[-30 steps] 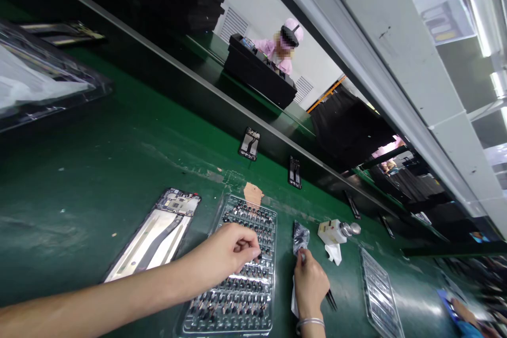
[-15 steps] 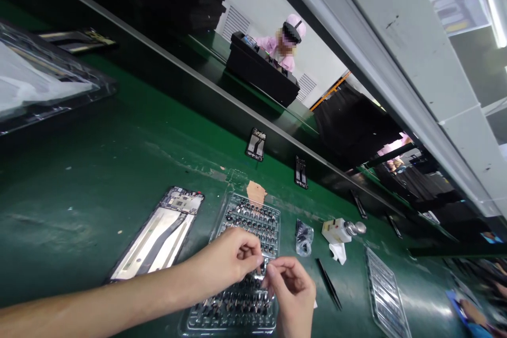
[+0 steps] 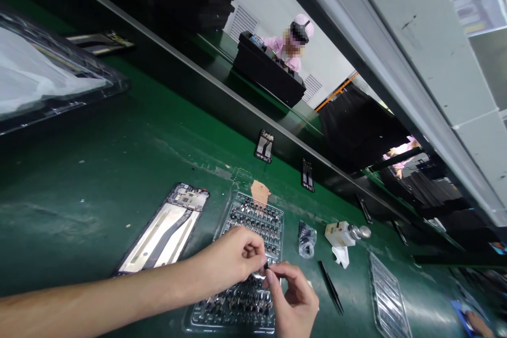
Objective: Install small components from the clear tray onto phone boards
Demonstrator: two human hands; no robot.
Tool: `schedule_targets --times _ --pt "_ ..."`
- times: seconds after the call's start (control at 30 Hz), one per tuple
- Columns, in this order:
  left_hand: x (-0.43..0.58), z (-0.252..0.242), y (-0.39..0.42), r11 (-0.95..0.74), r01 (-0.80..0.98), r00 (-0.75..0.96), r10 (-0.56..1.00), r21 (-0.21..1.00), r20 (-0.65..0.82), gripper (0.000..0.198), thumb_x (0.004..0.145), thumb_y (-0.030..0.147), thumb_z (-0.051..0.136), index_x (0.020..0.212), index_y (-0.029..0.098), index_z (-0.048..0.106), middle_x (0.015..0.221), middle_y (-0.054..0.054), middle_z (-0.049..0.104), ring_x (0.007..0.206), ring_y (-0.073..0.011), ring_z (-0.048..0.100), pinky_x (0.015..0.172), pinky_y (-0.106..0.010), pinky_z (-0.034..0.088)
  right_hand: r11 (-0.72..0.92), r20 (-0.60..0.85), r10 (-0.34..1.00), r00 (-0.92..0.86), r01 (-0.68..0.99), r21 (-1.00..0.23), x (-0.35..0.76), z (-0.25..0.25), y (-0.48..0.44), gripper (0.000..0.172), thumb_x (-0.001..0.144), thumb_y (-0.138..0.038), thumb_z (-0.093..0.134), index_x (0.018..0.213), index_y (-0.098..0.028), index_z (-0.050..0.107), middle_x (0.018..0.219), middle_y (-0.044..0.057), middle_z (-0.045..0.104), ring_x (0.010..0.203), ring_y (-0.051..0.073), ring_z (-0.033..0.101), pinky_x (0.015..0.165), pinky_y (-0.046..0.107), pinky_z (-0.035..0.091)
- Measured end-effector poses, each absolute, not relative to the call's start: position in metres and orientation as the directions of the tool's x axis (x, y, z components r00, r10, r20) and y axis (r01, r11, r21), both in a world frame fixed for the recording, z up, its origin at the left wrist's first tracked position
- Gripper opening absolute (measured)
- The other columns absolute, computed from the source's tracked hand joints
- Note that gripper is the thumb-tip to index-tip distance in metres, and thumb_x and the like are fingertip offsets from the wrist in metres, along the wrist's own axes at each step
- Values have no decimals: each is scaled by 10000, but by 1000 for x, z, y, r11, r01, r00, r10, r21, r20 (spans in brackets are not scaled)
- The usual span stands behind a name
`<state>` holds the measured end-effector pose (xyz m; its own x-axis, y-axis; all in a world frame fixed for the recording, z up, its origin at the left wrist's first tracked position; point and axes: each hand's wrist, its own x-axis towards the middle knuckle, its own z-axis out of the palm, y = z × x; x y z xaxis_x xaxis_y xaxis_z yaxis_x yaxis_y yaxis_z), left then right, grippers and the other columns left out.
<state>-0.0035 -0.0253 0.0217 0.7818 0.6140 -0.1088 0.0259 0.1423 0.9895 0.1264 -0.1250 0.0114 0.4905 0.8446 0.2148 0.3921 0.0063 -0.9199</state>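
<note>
Two-Handed Fingertip Hold Above the Component Tray

Left arm: the forearm enters at the lower left and extends across the view, rising slightly toward the wrist. The left hand [image 3: 242, 254] is positioned over the clear component tray [image 3: 222, 322]. Its fingers are curled inward; thumb and forefinger are closed in a pinch on a small dark part [image 3: 266, 265].

Right arm: the right hand [image 3: 295, 296] enters from the bottom edge, directed up and toward the left hand. Thumb and forefinger meet in a pinch at the edge of the same part; the remaining fingers are bent. What lies between these fingertips is too small to tell.

Part location: the small dark part is above the tray, between the fingertips of both hands. Rows of similar dark components occupy the tray beneath.

Surroundings: an opened phone frame [image 3: 166, 235] lies on the green bench [image 3: 99, 169], left of the tray and partly behind the left forearm. Black tweezers [image 3: 331, 288] rest just right of the right hand. A small plastic bag [image 3: 307, 240] lies beyond them, near a white bottle [image 3: 338, 234].
</note>
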Motion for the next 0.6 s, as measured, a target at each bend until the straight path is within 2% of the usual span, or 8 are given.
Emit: schedule_targets --times 0.2,0.3,0.37,0.43,0.5,0.6 --pt "-3 24 -25 121 36 779 618 992 -103 162 738 175 493 582 155 531 460 68 438 461 -97 408 468 -194 304 -106 58 835 548 264 -959 130 8 -125 114 671 -284 729 674 -196 656 575 -12 627 509 128 568 531 228 444" --pt "-3 23 -26 109 35 778 621 993 -96 165 743 170 492 586 152 539 461 67 441 462 -96 411 468 -193 304 -97 73 842 534 283 -954 131 7 -126 84 678 -257 726 675 -201 662 565 -16 624 503 126 569 524 228 446" --pt "-3 22 -26 108 28 776 625 994 -90 165 741 163 489 586 151 546 456 69 438 460 -95 408 467 -194 300 -7 201 844 496 385 -923 130 6 -125 35 698 -201 705 692 -209 672 587 -8 636 533 137 583 541 242 456" --pt "-3 20 -26 134 13 777 622 991 -94 156 730 159 491 585 151 548 452 72 436 458 -93 406 473 -196 302 160 412 819 400 529 -834 128 6 -124 111 712 -117 675 735 -225 681 641 3 662 586 157 606 577 269 474" --pt "-3 18 -27 172 2 782 613 985 -109 145 716 163 493 579 152 541 446 73 434 453 -94 405 478 -199 307 324 604 753 263 651 -687 127 6 -122 241 704 -30 648 809 -244 684 695 10 683 618 175 622 585 293 490" --pt "-2 16 -26 209 6 787 603 978 -133 138 706 188 491 578 153 529 431 73 428 440 -99 402 475 -204 306 455 755 651 77 757 -469 127 6 -119 374 685 57 617 926 -222 682 729 33 695 618 182 632 541 298 500"
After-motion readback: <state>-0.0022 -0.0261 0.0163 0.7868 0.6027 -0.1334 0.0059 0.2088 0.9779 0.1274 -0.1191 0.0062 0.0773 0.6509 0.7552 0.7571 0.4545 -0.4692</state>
